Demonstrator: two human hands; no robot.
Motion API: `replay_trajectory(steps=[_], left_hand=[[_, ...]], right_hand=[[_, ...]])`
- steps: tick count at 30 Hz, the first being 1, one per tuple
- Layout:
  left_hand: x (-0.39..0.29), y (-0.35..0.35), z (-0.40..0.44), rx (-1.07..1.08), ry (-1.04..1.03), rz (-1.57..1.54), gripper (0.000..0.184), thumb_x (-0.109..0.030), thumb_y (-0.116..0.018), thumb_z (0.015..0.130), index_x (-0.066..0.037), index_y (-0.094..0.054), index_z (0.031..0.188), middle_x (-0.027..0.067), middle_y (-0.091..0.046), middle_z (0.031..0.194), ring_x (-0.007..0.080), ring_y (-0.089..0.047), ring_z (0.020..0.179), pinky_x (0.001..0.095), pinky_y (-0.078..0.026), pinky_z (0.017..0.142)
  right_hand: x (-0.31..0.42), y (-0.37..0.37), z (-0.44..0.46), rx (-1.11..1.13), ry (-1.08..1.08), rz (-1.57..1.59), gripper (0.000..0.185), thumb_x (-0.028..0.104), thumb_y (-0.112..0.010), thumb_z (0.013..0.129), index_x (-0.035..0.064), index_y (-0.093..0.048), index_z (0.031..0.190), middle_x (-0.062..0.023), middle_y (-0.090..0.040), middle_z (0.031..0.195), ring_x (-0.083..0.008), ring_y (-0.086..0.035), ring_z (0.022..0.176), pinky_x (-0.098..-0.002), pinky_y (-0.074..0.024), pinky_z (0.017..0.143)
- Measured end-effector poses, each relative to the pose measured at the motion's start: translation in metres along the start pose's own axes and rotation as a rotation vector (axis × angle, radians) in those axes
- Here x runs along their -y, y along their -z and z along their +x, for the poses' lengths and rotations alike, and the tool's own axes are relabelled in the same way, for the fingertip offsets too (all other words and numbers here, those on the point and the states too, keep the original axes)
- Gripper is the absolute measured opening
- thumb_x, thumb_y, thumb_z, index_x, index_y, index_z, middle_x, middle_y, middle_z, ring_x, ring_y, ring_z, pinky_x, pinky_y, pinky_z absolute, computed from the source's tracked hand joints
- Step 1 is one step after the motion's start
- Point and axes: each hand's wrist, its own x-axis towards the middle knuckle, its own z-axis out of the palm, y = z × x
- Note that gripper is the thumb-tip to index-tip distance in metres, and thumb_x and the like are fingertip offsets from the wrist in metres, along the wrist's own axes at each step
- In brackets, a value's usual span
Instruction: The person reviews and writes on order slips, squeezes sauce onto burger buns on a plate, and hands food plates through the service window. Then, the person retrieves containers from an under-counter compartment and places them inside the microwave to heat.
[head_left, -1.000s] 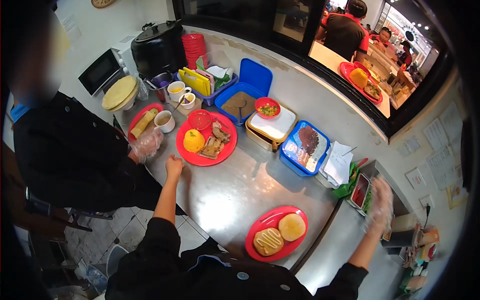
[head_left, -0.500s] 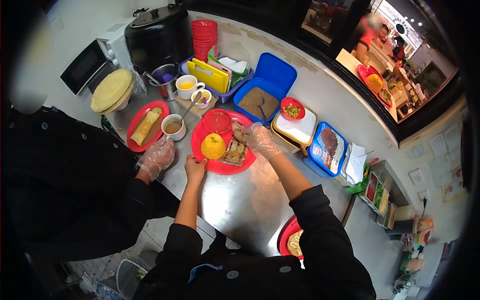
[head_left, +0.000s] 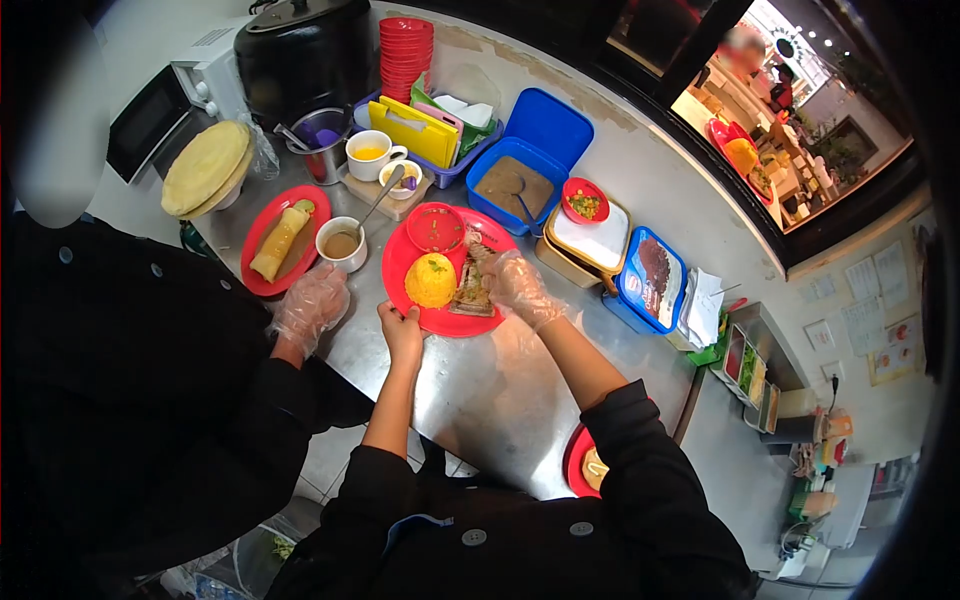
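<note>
My bare left hand (head_left: 402, 335) grips the near rim of a red plate (head_left: 400, 250), its thumb on the edge. On the plate are a mound of yellow rice (head_left: 431, 280), a small red bowl of sauce (head_left: 436, 228) and grilled meat (head_left: 471, 292). My right hand (head_left: 522, 288), in a clear plastic glove, is closed at the meat on the plate's right side; its fingertips are partly hidden. To the left, a white cup of brown sauce (head_left: 341, 243) holds a spoon.
A co-worker's gloved hand (head_left: 310, 308) is near the cup, beside a red plate with a rolled wrap (head_left: 282, 245). Behind stand a blue tub with a ladle (head_left: 514, 186) and a blue ice cream tub (head_left: 650, 280). Another red plate (head_left: 577, 462) lies partly under my right sleeve.
My right hand has come from the far right to the meat. My left hand has taken hold of the plate's rim. The meat pieces have shifted closer together, and the plate is slightly turned.
</note>
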Motion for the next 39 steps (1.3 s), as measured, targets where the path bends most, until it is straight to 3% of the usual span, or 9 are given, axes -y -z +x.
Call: replay_trajectory(steps=[5,8,12,24,26,28,29,31,39], left_hand=[[0.004,0.002,-0.004,0.023,0.011,-0.106,0.033,0.003,-0.045,0.086,-0.004,-0.030,0.114,0.0179,-0.051,0.107,0.0247,-0.059,0.088,0.0378,-0.057,0.063],[0.010,0.007,-0.005,0.050,-0.048,-0.129,0.037,0.002,-0.046,0.086,-0.005,-0.029,0.118,0.0169,-0.051,0.108,0.0242,-0.059,0.087,0.0362,-0.057,0.063],[0.016,0.015,-0.015,0.093,-0.060,-0.165,0.039,0.001,-0.048,0.085,-0.005,-0.030,0.119,0.0159,-0.052,0.110,0.0234,-0.061,0.086,0.0333,-0.057,0.061],[0.008,0.017,-0.125,0.222,-0.026,-0.115,0.042,0.002,-0.052,0.084,-0.006,-0.031,0.120,0.0152,-0.056,0.105,0.0187,-0.060,0.083,0.0268,-0.053,0.057],[0.002,0.011,-0.154,0.254,-0.008,-0.071,0.042,0.002,-0.052,0.084,-0.005,-0.032,0.120,0.0155,-0.056,0.105,0.0187,-0.060,0.082,0.0269,-0.053,0.058],[-0.009,0.000,-0.185,0.282,0.017,-0.035,0.042,0.003,-0.054,0.082,-0.005,-0.034,0.119,0.0180,-0.057,0.106,0.0197,-0.061,0.083,0.0286,-0.053,0.062],[-0.017,-0.010,-0.201,0.301,0.034,-0.036,0.042,0.004,-0.054,0.082,-0.005,-0.035,0.118,0.0188,-0.057,0.105,0.0203,-0.061,0.082,0.0294,-0.053,0.063],[-0.017,-0.029,-0.224,0.362,0.030,-0.065,0.041,0.005,-0.053,0.081,-0.004,-0.035,0.117,0.0197,-0.058,0.103,0.0209,-0.062,0.082,0.0306,-0.054,0.063],[-0.071,-0.150,-0.305,0.638,0.082,-0.019,0.036,0.002,-0.057,0.079,0.001,-0.042,0.112,0.0171,-0.061,0.096,0.0219,-0.063,0.082,0.0325,-0.054,0.069]], right_hand=[[0.011,0.020,0.002,0.029,-0.040,0.124,0.017,0.003,-0.057,0.067,0.0026,-0.065,0.083,-0.0163,-0.060,0.073,-0.0281,-0.061,0.067,-0.0385,-0.0474,0.063],[0.019,0.022,-0.007,-0.085,-0.156,0.274,0.018,0.005,-0.057,0.071,0.0021,-0.066,0.087,-0.0175,-0.062,0.079,-0.0290,-0.061,0.072,-0.0387,-0.0477,0.067],[0.030,0.039,-0.026,0.103,-0.068,0.141,0.021,0.010,-0.058,0.078,0.0029,-0.064,0.097,-0.0194,-0.062,0.090,-0.0273,-0.062,0.082,-0.0361,-0.0470,0.075],[-0.001,0.084,-0.157,-0.373,-0.054,0.269,0.010,-0.004,-0.065,0.065,-0.0008,-0.064,0.075,-0.0134,-0.064,0.079,-0.0212,-0.064,0.071,-0.0294,-0.0507,0.066],[-0.021,0.067,-0.184,-0.428,-0.063,0.455,0.013,0.002,-0.065,0.064,0.0062,-0.063,0.076,-0.0116,-0.061,0.075,-0.0265,-0.060,0.073,-0.0325,-0.0478,0.066],[-0.021,0.077,-0.216,-0.264,-0.331,1.632,0.018,0.004,-0.065,0.067,0.0058,-0.063,0.085,-0.0120,-0.062,0.086,-0.0251,-0.059,0.084,-0.0330,-0.0465,0.076],[-0.025,0.096,-0.236,-0.304,-0.325,1.630,0.018,0.004,-0.065,0.067,0.0058,-0.063,0.085,-0.0120,-0.062,0.086,-0.0251,-0.059,0.084,-0.0330,-0.0465,0.076],[-0.034,0.137,-0.289,-0.612,0.161,0.477,0.016,0.006,-0.060,0.077,0.0030,-0.063,0.092,-0.0150,-0.062,0.096,-0.0211,-0.058,0.097,-0.0351,-0.0438,0.087],[-0.137,0.193,-0.488,-1.146,-0.367,0.384,0.011,0.007,-0.060,0.078,0.0031,-0.063,0.088,-0.0136,-0.062,0.089,-0.0246,-0.060,0.088,-0.0330,-0.0475,0.077]])
